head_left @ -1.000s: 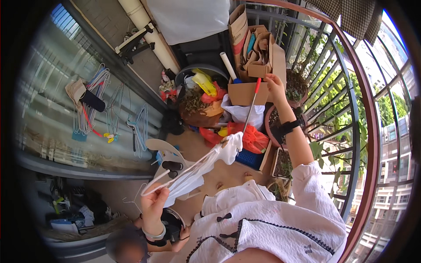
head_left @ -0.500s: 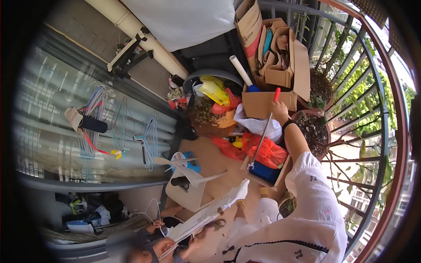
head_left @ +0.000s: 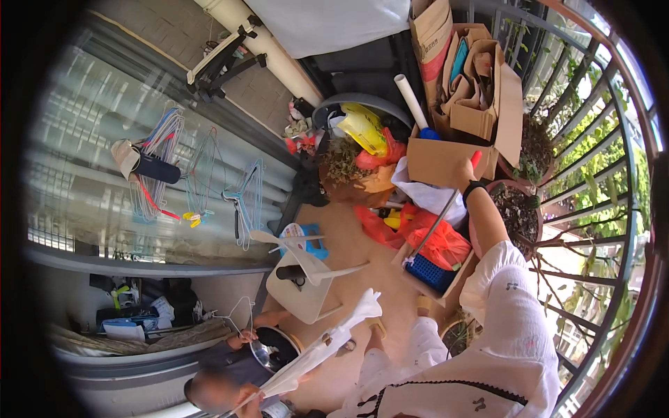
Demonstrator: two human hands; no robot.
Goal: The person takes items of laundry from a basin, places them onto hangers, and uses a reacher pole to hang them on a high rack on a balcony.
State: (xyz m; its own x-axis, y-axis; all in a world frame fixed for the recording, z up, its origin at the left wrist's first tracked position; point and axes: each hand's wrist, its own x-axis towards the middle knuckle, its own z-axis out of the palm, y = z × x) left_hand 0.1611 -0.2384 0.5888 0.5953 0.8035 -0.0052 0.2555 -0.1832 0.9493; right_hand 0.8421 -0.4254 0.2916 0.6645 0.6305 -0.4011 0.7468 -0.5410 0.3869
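Observation:
My right hand (head_left: 465,174), with a dark band at the wrist, is closed round a thin metal pole (head_left: 440,221) near its red handle. The pole slants down to the left, its white tip over a blue plastic basket (head_left: 428,274). That basket sits in a low box beside red plastic bags (head_left: 439,240). Just behind my hand stands an open cardboard box (head_left: 432,164). My left hand is not in view. To the lower left, another person (head_left: 237,369) holds a white garment (head_left: 324,348) and a wire hanger (head_left: 240,313).
A white plastic chair (head_left: 296,285) stands left of centre. Plant pots (head_left: 512,216) line the railing (head_left: 617,258) on the right. Hangers (head_left: 164,132) hang before the glass at left. A large tub (head_left: 327,111) with bags in it stands at the back.
The whole view has shifted, so the scene sits farther right. My right hand keeps its grip on the pole. The other person's head and hands have moved, and the white garment hangs more steeply.

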